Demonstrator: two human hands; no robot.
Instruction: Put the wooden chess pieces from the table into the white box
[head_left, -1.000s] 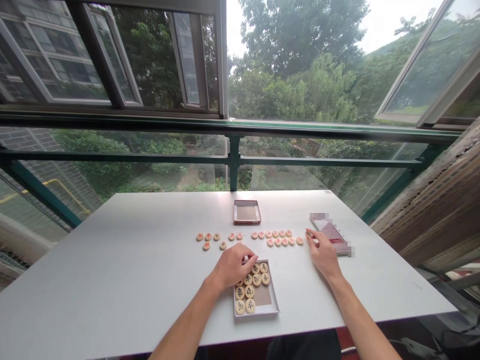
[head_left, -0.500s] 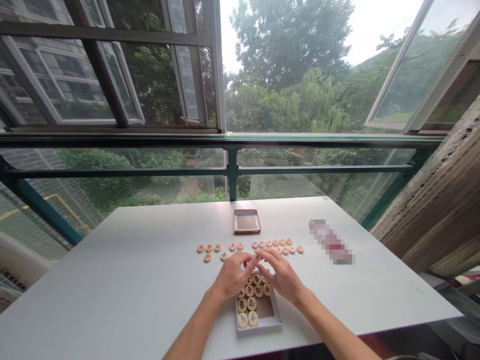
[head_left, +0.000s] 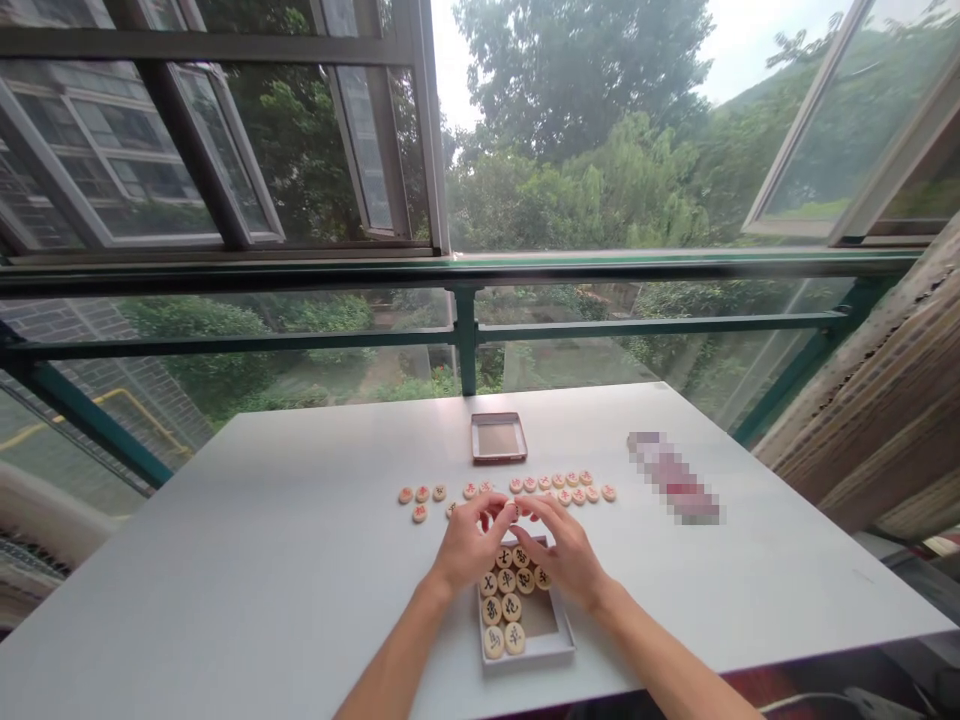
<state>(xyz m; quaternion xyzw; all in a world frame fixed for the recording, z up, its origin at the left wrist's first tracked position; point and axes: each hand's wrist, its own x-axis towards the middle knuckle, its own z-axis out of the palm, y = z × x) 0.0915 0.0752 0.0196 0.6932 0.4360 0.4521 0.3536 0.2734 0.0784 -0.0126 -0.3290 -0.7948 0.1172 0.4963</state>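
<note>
A shallow white box (head_left: 559, 645) lies near the table's front edge and holds several round wooden discs (head_left: 501, 608) with black characters. My left hand (head_left: 469, 545) and my right hand (head_left: 564, 553) meet over the box's far end, fingertips pinched together on a disc (head_left: 514, 511) with a red mark. Beyond the hands a row of red-marked discs (head_left: 561, 488) stretches across the table.
A small brown-rimmed lid or tray (head_left: 498, 438) rests farther back. A blurred-out flat object (head_left: 675, 478) lies at the right. The white table (head_left: 247, 560) stands against a green railing (head_left: 465, 330) with glass and open windows. A wooden panel (head_left: 885, 420) leans at the right.
My right hand came from the flat object at the right over to the box, joining my left hand. The view shifted slightly; the hands now pinch a disc together.
</note>
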